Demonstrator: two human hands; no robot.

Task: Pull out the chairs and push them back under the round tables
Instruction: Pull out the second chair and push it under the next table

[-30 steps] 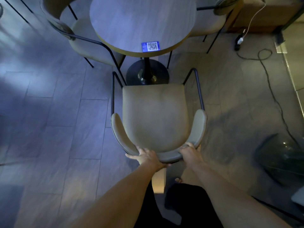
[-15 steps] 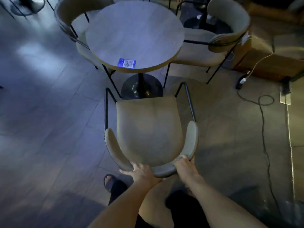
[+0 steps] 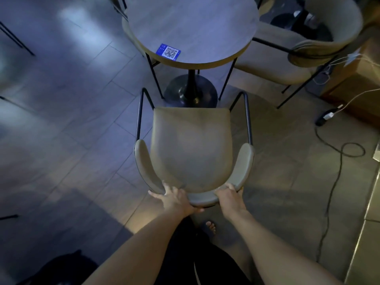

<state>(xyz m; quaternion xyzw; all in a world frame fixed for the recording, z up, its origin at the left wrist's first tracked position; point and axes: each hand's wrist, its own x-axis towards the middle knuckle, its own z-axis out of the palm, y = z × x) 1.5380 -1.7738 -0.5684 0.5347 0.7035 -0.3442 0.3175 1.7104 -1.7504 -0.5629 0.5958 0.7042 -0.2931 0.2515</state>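
A beige padded chair point(image 3: 192, 145) with black metal legs stands in front of me, its seat facing a round wooden table point(image 3: 193, 25) on a black pedestal base point(image 3: 190, 93). The seat's front edge lies just short of the tabletop, above the base. My left hand point(image 3: 174, 199) grips the curved backrest left of its middle. My right hand point(image 3: 229, 197) grips the same backrest on the right.
A second beige chair point(image 3: 298, 48) stands at the table's right, a third point(image 3: 126, 23) partly hidden at its far left. A blue QR sticker point(image 3: 169, 51) lies on the tabletop. Cables point(image 3: 337, 159) and a plug point(image 3: 327, 116) trail over the floor at right, beside a wooden box point(image 3: 357, 85).
The chair stays in both hands. The gap between its seat and the table widened half a second ago, and the seat front now lies closer to the pedestal base again. My feet have shifted.
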